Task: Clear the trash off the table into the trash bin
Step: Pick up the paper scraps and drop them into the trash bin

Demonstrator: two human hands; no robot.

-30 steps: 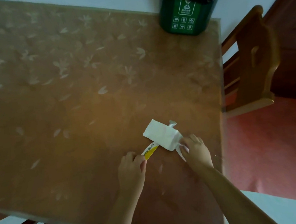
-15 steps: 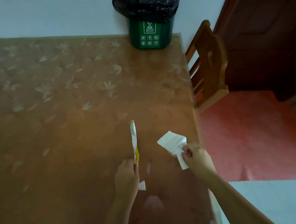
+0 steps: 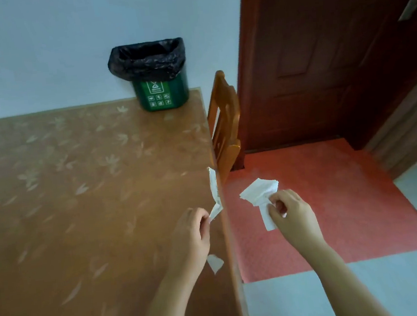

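My left hand [image 3: 191, 233] pinches the lower end of a narrow white wrapper strip [image 3: 215, 192], which stands upright above the table's right edge. Beyond that edge, over the red floor mat, my right hand [image 3: 289, 213] grips a crumpled white tissue [image 3: 258, 192]. A small white paper scrap [image 3: 214, 263] lies on the brown table [image 3: 83, 196] just below my left hand. The green trash bin [image 3: 161, 96] with a black liner stands on the table's far right corner, against the wall.
A wooden chair [image 3: 224, 122] is pushed up against the table's right side. Behind it is a dark red door [image 3: 333, 54]. A red mat [image 3: 322, 197] covers the floor to the right of the table.
Both hands lifted their pieces off the table and apart. The wrapper strip rose upright; the tissue moved right, past the table edge. The view tilted up toward the bin.
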